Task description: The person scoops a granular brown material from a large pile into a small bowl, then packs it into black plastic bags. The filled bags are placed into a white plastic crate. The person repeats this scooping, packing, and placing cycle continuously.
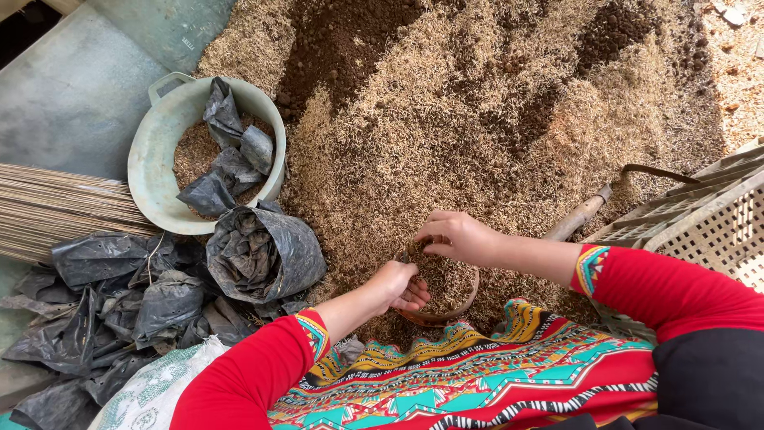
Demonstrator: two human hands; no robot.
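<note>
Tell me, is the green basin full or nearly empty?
Nearly empty: the green basin holds only a thin layer of husk mix and some crumpled black bags.

A grey concrete floor (76, 95) is seen at the far left, evenly lit by soft daylight. A broad heap of pale husks (477, 127) mixed with dark soil patches (338, 40) is spread across the middle and far ground. A bundle of thin sticks (56, 207) is laid at the left edge. Crumpled black plastic bags (119, 310) are piled at the near left, beside a white woven sack (151, 386). A pale plastic crate (700, 219) is set at the right.
</note>
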